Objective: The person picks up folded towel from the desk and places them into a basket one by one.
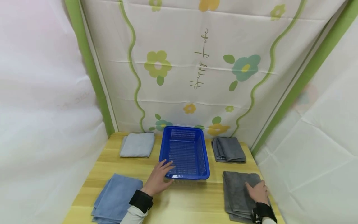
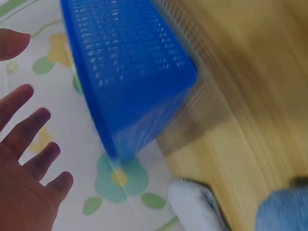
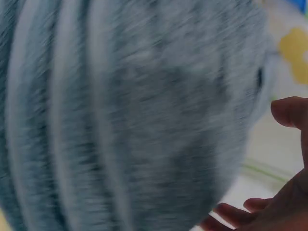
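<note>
Blue basket (image 1: 185,157): stands toward the back of the table (image 1: 193,199), near the printed curtain (image 1: 179,84), with the pale towel (image 1: 137,145) to its left and the far grey towel (image 1: 230,150) to its right.
Left hand (image 1: 158,179): fingers spread at the basket's near left corner; from here I cannot tell whether they touch the rim.
Right hand (image 1: 258,192): at the right edge of the near grey towel (image 1: 236,193), thumb spread away from the fingers, pinching nothing that I can make out.
Near grey towel: folded in layers at the front right of the table.
Blue towel (image 1: 118,197): folded at the front left.
Towel layers: I'd get the fingers under the lowest layer before bringing the thumb down; taking only the top would probably pull the folds apart.
Basket rim: judging by its light plastic look, a firm, level hold there should steady it better than fingertips on the slotted side.
</note>
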The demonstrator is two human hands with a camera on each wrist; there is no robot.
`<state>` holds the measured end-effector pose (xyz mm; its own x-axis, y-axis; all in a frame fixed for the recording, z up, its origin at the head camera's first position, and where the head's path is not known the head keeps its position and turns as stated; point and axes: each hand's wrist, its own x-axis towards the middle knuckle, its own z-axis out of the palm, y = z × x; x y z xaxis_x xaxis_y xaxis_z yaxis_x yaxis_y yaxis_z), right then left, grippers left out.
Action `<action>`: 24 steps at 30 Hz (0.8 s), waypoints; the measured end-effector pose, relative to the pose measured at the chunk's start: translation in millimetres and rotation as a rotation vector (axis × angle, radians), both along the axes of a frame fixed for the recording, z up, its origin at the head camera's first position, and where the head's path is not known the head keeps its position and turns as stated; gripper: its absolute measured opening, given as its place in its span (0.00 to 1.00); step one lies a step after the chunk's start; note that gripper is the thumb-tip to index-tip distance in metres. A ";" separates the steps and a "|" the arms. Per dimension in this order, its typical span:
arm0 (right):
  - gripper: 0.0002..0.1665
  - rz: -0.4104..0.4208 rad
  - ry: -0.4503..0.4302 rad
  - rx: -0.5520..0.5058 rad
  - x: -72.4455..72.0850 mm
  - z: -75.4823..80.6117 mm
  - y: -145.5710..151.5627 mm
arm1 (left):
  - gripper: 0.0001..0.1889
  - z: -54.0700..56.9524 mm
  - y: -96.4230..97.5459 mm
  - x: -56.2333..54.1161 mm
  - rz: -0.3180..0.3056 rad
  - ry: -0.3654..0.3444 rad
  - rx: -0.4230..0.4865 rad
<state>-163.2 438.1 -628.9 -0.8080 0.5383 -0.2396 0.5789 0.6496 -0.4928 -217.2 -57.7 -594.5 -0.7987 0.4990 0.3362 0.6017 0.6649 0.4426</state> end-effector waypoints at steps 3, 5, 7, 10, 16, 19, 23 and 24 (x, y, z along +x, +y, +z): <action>0.63 -0.031 -0.002 -0.015 -0.4 -12.9 10.9 | 0.27 -7.2 5.4 -3.0 -0.009 -0.025 -0.025; 0.59 -0.033 0.015 0.007 1.9 -18.1 16.4 | 0.25 -13.4 7.4 -4.1 -0.022 -0.037 -0.033; 0.50 -0.043 0.019 0.016 6.2 -20.3 22.1 | 0.22 -20.7 9.4 -4.5 -0.032 -0.025 -0.047; 0.41 -0.029 -0.002 0.042 12.9 -22.9 31.5 | 0.19 -29.3 11.7 -3.4 -0.040 -0.016 -0.061; 0.48 0.016 -0.046 0.045 16.2 -25.3 40.2 | 0.16 -32.8 11.3 -1.1 -0.034 0.030 -0.048; 0.51 -0.002 -0.050 0.049 15.4 -27.5 41.6 | 0.15 -31.0 11.1 -0.4 -0.033 0.059 -0.052; 0.55 0.009 -0.003 0.032 15.8 -31.6 43.0 | 0.15 -30.3 10.8 -0.2 -0.022 0.072 -0.067; 0.55 0.014 0.010 0.020 16.1 -32.4 42.8 | 0.15 -30.2 10.6 -0.4 -0.021 0.070 -0.066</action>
